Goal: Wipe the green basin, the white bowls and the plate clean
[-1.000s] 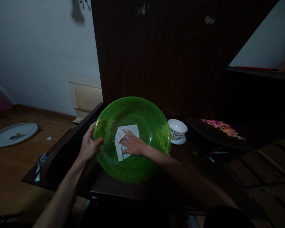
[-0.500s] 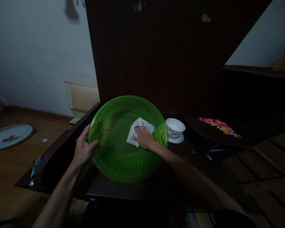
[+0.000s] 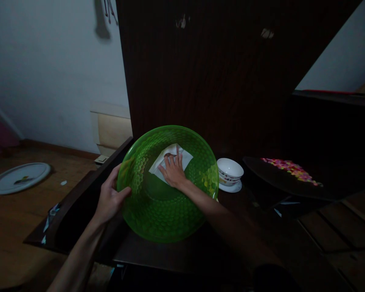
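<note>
A round green plastic basin (image 3: 167, 221) with a scaled pattern is tilted toward me above the dark tabletop. My left hand (image 3: 112, 196) grips its left rim, thumb on the inside and fingers behind. Inside, my right hand (image 3: 173, 170) presses a white tissue (image 3: 161, 162) against the basin with its fingers spread over it. The tissue's edges stick out on both sides of the hand.
Stacked white bowls (image 3: 230, 168) stand on a small plate (image 3: 233, 187) right of the basin. Farther right is a dark board (image 3: 270, 178) bearing pink and yellow pieces (image 3: 292, 169). A white oval lid-like object (image 3: 20, 178) lies on the wooden floor at left.
My right hand has slid the tissue up and left across the inside of the basin. My left hand keeps its hold on the rim. The view has shifted slightly.
</note>
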The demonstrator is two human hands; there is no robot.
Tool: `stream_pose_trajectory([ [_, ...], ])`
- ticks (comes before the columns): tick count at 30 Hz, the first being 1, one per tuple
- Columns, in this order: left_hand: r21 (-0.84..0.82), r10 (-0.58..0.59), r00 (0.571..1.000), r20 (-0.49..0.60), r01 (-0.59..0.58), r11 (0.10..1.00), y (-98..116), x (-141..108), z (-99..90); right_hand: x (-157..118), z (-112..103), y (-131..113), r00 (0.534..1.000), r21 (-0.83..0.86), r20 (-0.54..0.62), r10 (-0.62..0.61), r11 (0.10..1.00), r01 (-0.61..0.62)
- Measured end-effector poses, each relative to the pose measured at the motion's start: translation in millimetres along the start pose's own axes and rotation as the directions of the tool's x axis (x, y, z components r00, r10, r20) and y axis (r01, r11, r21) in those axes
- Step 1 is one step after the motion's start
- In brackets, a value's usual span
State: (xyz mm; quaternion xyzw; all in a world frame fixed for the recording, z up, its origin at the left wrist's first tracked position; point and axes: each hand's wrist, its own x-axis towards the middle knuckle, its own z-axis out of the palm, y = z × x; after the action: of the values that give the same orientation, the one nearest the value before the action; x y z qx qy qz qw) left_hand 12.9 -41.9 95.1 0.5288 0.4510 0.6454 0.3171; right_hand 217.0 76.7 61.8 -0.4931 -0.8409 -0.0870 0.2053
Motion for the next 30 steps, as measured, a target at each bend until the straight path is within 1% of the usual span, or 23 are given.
stream_pose_trajectory([
  [4,0.01,-0.01,1.0,0.008,0.009,1.0,0.2,0.2,-0.8,7.1,-2.2,-16.7,0.999,0.026,0.039,0.006,1.0,-0.007],
  [7,0.025,-0.012,1.0,-0.005,0.013,1.0,-0.9,0.8,-1.4,7.1,-0.5,-26.9,1.0,0.042,0.024,0.003,0.999,-0.004],
  [10,0.012,-0.016,1.0,-0.011,0.016,1.0,-0.2,1.7,-0.4,3.2,2.5,-33.9,0.997,0.053,-0.023,-0.068,0.996,0.069],
  [12,0.016,-0.014,1.0,-0.01,0.015,1.0,1.1,2.5,0.8,-1.5,4.0,-38.6,0.991,0.043,-0.028,-0.131,0.99,0.132],
  [18,0.079,-0.02,0.999,-0.038,0.023,0.997,0.5,4.8,-1.4,-21.5,8.7,-51.9,0.947,0.042,0.055,-0.317,0.948,0.315],
  [21,0.11,-0.019,0.998,-0.052,0.025,0.994,-2.8,5.2,-6.0,-30.8,10.8,-49.5,0.909,0.061,0.106,-0.404,0.915,0.399],
  [24,0.128,-0.014,0.998,-0.06,0.022,0.991,-5.5,5.0,-9.2,-38.9,10.9,-41.2,0.87,0.084,0.186,-0.458,0.889,0.45],
  [27,0.117,-0.039,0.997,-0.07,0.047,0.992,-7.1,4.6,-9.9,-45.3,9.3,-32.4,0.846,0.109,0.247,-0.473,0.881,0.461],
  [30,0.087,-0.074,0.994,-0.075,0.081,0.993,-8.3,4.8,-9.8,-49.3,6.3,-26.1,0.836,0.132,0.292,-0.464,0.886,0.445],
])
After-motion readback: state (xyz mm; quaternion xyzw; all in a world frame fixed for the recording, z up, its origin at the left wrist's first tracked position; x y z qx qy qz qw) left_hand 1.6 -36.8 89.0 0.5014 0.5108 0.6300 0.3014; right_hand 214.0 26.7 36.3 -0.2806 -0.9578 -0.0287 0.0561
